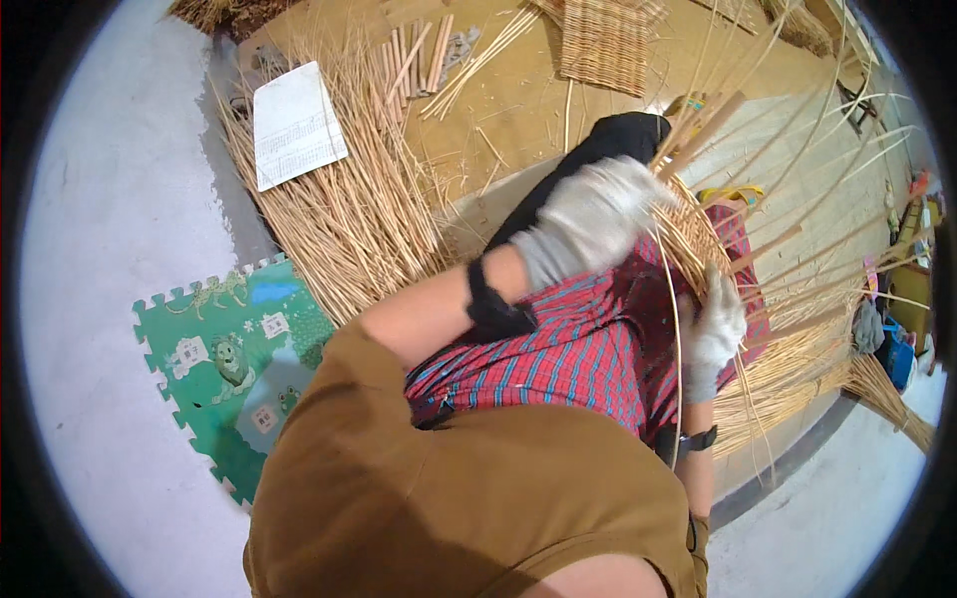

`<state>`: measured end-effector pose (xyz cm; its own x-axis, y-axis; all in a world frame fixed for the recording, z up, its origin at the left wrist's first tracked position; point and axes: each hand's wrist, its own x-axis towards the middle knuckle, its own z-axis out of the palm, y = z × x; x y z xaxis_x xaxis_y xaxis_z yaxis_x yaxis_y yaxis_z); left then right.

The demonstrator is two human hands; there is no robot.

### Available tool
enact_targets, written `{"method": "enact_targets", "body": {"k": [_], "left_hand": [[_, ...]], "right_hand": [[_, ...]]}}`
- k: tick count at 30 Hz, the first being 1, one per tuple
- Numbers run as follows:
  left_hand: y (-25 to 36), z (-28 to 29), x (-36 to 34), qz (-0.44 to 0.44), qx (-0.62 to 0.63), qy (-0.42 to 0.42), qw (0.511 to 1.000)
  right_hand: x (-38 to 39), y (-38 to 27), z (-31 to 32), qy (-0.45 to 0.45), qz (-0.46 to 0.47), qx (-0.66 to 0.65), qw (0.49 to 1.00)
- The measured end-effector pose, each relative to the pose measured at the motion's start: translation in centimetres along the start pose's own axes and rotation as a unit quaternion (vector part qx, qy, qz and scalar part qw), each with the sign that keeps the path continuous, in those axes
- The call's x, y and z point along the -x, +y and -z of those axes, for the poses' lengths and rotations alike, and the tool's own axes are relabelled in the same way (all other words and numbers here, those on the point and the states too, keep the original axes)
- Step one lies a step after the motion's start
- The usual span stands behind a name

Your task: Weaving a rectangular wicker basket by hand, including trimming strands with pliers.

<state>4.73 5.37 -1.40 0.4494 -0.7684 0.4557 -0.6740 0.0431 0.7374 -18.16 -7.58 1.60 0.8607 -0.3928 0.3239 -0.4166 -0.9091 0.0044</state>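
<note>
A half-woven wicker piece [695, 239], curved and pale tan, rests over my lap, with long loose stakes fanning out to the upper right. My right hand [714, 329], in a whitish work glove, is closed on its near edge. Against the far edge is my left hand [608, 211], gloved the same way and smeared by motion. Its fingers look curled, but what they pinch is hidden. A thin wicker strand [676, 339] trails down from beside the left fingertips, passing left of my right hand. Red checked cloth [558, 349] covers my lap under the work.
A thick bundle of wicker rods [349, 219] lies at left, with a white printed sheet [296, 125] on it. Beside it is a green foam mat [239, 369]. A finished woven panel [604, 45] and loose sticks [478, 65] lie at the back; more wicker [778, 404] lies right.
</note>
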Motion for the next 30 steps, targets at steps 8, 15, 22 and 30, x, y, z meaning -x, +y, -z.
{"method": "enact_targets", "body": {"k": [8, 15, 22, 30], "left_hand": [[-19.7, 14.8, 22.4, 0.645, -0.293, 0.174, 0.684], [-28.6, 13.0, 35.8, 0.715, 0.088, 0.011, 0.694], [-24.7, 10.1, 30.2, 0.731, 0.089, 0.011, 0.677], [-18.0, 9.4, 27.8, 0.622, 0.396, -0.060, 0.673]], "right_hand": [[0.8, -0.1, -1.3, -0.089, -0.138, -0.026, 0.986], [-0.2, -1.8, -0.9, -0.096, -0.123, 0.027, 0.987], [0.3, -1.4, -0.7, -0.102, -0.138, -0.011, 0.985], [0.3, -1.9, -0.9, -0.095, -0.134, 0.018, 0.986]]}}
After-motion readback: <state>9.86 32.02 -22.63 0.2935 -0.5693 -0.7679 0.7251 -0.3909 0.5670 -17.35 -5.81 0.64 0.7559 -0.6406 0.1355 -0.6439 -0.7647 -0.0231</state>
